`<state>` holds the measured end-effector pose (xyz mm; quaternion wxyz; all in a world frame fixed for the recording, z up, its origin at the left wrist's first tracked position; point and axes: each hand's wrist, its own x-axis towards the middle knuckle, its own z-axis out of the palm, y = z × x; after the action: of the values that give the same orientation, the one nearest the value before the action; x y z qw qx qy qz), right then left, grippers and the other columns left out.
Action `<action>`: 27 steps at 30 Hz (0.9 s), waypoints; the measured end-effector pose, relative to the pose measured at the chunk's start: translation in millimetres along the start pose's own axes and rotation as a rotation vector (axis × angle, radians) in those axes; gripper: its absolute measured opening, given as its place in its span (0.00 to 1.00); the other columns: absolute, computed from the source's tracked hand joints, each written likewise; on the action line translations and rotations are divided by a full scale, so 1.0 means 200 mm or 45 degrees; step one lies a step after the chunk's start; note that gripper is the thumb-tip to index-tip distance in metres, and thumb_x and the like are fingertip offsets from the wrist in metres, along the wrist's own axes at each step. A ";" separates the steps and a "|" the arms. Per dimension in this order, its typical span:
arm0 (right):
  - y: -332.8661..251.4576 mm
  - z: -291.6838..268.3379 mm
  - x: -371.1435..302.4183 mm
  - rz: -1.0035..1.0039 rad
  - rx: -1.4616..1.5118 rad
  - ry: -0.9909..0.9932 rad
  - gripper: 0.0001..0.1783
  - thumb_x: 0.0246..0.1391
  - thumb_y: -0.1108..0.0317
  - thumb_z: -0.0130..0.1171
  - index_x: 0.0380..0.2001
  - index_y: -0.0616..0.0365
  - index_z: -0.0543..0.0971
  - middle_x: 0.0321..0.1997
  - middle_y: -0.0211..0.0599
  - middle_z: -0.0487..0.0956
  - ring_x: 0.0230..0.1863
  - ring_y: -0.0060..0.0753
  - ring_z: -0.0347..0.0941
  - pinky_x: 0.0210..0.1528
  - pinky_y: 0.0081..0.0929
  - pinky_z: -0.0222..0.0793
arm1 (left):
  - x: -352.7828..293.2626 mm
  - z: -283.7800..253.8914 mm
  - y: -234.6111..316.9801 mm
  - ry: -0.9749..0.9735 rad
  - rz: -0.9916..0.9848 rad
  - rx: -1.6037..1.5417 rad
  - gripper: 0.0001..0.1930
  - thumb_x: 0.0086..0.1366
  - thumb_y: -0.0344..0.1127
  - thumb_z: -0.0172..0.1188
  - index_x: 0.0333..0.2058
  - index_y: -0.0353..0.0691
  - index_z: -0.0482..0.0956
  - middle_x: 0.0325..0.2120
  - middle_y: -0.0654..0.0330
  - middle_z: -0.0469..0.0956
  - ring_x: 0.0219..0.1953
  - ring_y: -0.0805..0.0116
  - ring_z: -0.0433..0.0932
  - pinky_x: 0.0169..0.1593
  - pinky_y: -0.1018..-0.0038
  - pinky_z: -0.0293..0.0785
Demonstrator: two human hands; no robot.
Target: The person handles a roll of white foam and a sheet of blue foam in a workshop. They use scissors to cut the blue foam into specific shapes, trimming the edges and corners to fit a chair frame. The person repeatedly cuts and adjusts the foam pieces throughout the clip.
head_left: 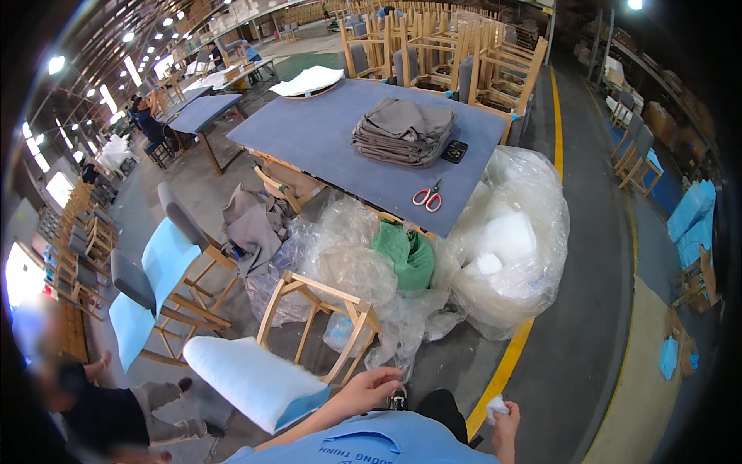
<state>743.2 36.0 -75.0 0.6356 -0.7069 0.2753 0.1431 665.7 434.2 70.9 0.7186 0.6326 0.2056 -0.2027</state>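
My right hand (506, 427) is closed on a small tuft of white wadding (496, 407), low at the right of my body. In front of my waist, near the belt buckle (397, 399), my left hand (372, 388) is held with its fingers loosely stretched and nothing seen in it. Just beyond the left forearm lies a chair back covered in white fluffy padding (247, 375) with a light blue edge. It adjoins a bare wooden chair frame (359, 313), which stands tipped on the floor.
A blue-topped table (309, 124) ahead carries folded grey covers (403, 131), red-handled scissors (427, 196) and a black device (454, 151). Plastic bags with white filling (502, 240) and a green bag (403, 255) crowd its foot. Grey chairs (182, 216) and a person (108, 410) are left.
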 end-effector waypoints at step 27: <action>-0.54 0.82 2.32 0.158 -0.757 -0.590 0.19 0.46 0.79 0.65 0.45 0.65 0.78 0.43 0.37 0.79 0.42 0.33 0.78 0.47 0.30 0.74 | 2.96 -1.14 0.10 0.737 -0.497 1.548 0.19 0.72 0.44 0.49 0.54 0.45 0.80 0.47 0.52 0.84 0.48 0.50 0.84 0.45 0.55 0.81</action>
<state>1203.1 105.4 -267.6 0.4384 -0.7912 0.1131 0.4110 1161.0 643.8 -264.2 0.1043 0.9024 0.3488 -0.2304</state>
